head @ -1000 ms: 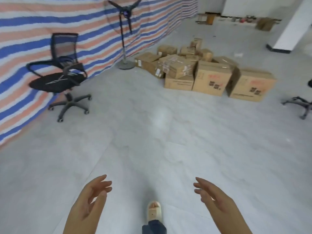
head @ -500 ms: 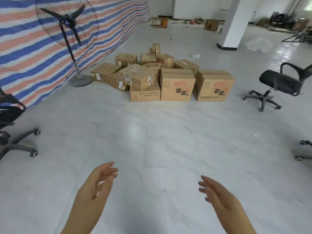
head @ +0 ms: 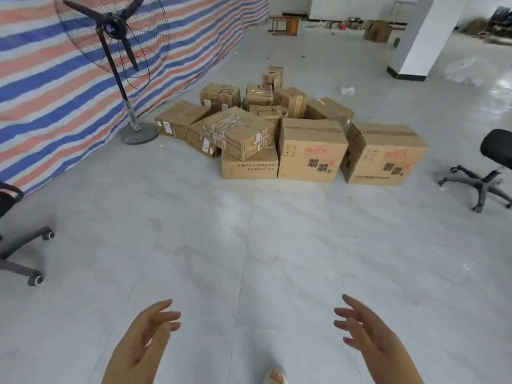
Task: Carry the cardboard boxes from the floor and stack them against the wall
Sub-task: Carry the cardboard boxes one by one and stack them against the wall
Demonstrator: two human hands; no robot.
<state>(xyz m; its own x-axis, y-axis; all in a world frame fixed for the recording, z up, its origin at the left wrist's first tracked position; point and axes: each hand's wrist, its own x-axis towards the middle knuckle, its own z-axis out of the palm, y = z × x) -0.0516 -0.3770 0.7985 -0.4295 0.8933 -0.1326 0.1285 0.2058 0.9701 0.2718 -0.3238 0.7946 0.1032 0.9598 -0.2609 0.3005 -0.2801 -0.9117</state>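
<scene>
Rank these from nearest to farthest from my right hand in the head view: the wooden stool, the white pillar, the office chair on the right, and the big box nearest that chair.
From the right hand:
1. Office chair, off to the right.
2. Big box, ahead, at the pile's right end.
3. White pillar, far right, beyond the boxes.
4. Wooden stool, far back, near the striped tarp.
The chair and the box are nearly too close to call.

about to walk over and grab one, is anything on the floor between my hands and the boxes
Nothing visible: bare floor lies between both hands and the cardboard boxes. The office chairs stand off to the sides.
</scene>
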